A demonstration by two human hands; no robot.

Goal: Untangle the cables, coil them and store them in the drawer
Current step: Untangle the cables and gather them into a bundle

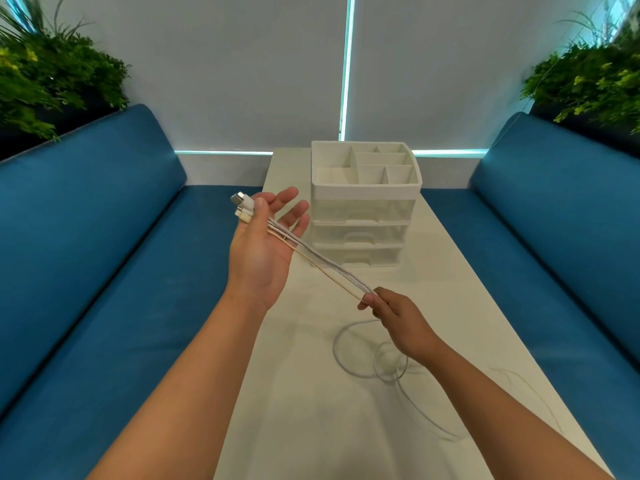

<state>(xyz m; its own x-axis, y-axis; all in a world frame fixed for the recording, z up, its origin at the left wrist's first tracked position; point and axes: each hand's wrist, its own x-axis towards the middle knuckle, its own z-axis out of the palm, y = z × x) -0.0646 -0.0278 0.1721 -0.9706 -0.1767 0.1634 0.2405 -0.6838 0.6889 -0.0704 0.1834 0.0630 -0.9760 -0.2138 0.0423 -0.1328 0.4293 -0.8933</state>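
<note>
Left hand [265, 237] is raised above the left edge of the tabletop [311, 427], palm up, fingers mostly straight. The thumb pins the cables [325, 268] near their connector ends [243, 206], which stick out past the hand on the far-left side. So the left grip is closed on the cable bundle by thumb pinch.

Right hand [398, 320] sits lower and nearer, above the middle of the tabletop, fingers curled, pinching the same bundle. Between the 2 hands the strands run roughly straight and close together, at least 3 white ones visible, exact count unclear.

Past the right grip the slack drops to the tabletop and lies in loose loops [367, 355] under and just near of the right wrist, with a long tail [429, 417] trailing toward the near right. Loops are blurred, cannot tell if they cross or knot.

Drawer unit [363, 206], white, stands at the far end of the tabletop: divided open tray on top, 3 translucent drawers below, all pushed in. Cables are well apart from it.

Blue sofa cushions [104, 237] flank the tabletop left and right, green plants [52, 81] behind them in both far corners.
</note>
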